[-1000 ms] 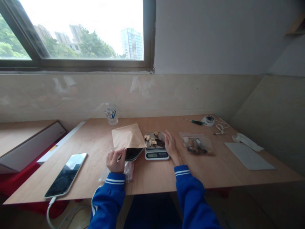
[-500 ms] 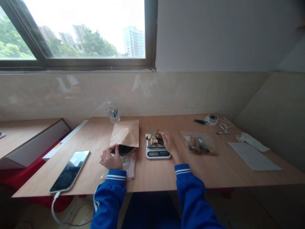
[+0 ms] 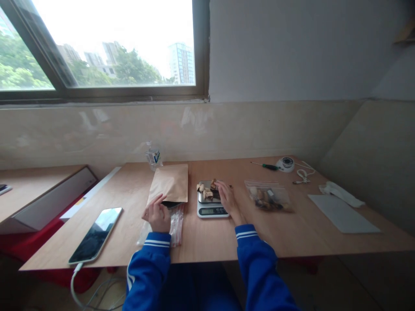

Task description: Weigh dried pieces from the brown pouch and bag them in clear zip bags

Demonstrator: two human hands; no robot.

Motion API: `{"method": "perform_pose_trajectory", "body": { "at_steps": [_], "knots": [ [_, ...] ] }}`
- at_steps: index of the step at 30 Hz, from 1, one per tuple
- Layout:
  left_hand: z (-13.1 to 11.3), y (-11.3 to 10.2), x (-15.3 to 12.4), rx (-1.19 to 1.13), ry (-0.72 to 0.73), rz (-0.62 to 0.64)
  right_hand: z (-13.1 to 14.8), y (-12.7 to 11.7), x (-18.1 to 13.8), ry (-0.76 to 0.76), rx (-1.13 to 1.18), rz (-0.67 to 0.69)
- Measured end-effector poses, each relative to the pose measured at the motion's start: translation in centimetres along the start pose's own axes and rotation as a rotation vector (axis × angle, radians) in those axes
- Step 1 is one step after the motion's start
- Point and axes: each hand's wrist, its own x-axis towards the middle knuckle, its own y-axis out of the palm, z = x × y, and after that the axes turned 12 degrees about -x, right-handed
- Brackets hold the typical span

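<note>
A kraft paper bag [image 3: 170, 183] lies on the table, its dark mouth facing me. Over the near left corner of that mouth is my left hand [image 3: 158, 216], fingers stretched out and holding nothing. Several dried mushroom pieces [image 3: 205, 191] rest on the plate of a small digital scale [image 3: 207, 212]; they are pale and brown. My right hand [image 3: 227, 201] reaches over the scale's right side with fingers extended beside the pieces, hiding part of the plate. Whether its fingertips touch a piece is hard to see. Clear zip bags [image 3: 177, 226] lie partly under the paper bag.
Right of the scale lies a zip bag of dark dried pieces [image 3: 269, 199]. Beyond are a screwdriver [image 3: 269, 166], a white dome camera [image 3: 285, 164], a white sheet [image 3: 343, 214] and a white cloth [image 3: 342, 193]. A phone [image 3: 96, 235] and a plastic bottle [image 3: 153, 156] stand left.
My left hand has let go of the paper bag's edge and its fingers have straightened. The right hand stays over the scale, its fingers slightly shifted. The view has tilted a little upward.
</note>
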Motion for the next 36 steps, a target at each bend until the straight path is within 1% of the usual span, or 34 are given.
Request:
{"method": "perform_pose_trajectory", "body": {
  "at_steps": [1,3,5,6,9,12,14,16,20,22,27,30,33,36],
  "knots": [
    [-0.6,0.1,0.0,-0.055,0.04,0.069,0.0,0.0,0.1,-0.004,0.006,0.012],
    [-1.7,0.7,0.0,-0.177,0.059,0.247,0.1,-0.1,0.5,-0.002,0.02,0.039],
    [-2.8,2.1,0.1,-0.27,0.002,0.417,0.0,-0.1,0.9,0.027,0.049,0.051],
    [-3.3,3.0,0.1,-0.284,-0.024,0.481,0.0,-0.1,1.0,0.048,0.066,0.049],
    [-4.0,6.0,-0.2,-0.296,-0.114,0.603,-0.3,0.1,1.3,0.082,0.096,0.055],
    [-4.1,8.3,-0.8,-0.309,-0.106,0.677,-0.5,0.2,1.2,0.074,0.069,0.094],
    [-4.2,8.9,-1.1,-0.308,-0.09,0.708,-0.5,0.3,1.1,0.063,0.052,0.109],
    [-4.5,9.1,-1.2,-0.312,-0.091,0.735,-0.4,0.3,0.9,0.054,0.046,0.104],
    [-5.1,8.7,-1.1,-0.314,-0.116,0.794,0.0,-0.2,0.6,0.045,0.034,0.074],
    [-5.4,8.6,-1.1,-0.294,-0.121,0.802,0.3,-0.5,0.5,0.041,0.024,0.047],
    [-5.2,8.4,-1.6,-0.258,-0.068,0.829,0.8,-1.0,0.3,0.047,-0.029,-0.012],
    [-4.9,8.4,-1.8,-0.25,-0.048,0.816,0.7,-1.0,0.2,0.044,-0.031,-0.032],
    [-4.5,8.5,-1.9,-0.26,-0.039,0.772,0.6,-0.9,0.2,0.033,-0.007,-0.051],
    [-4.0,8.7,-2.0,-0.26,-0.05,0.727,0.5,-1.0,0.2,0.053,-0.014,-0.089]
  ]
}}
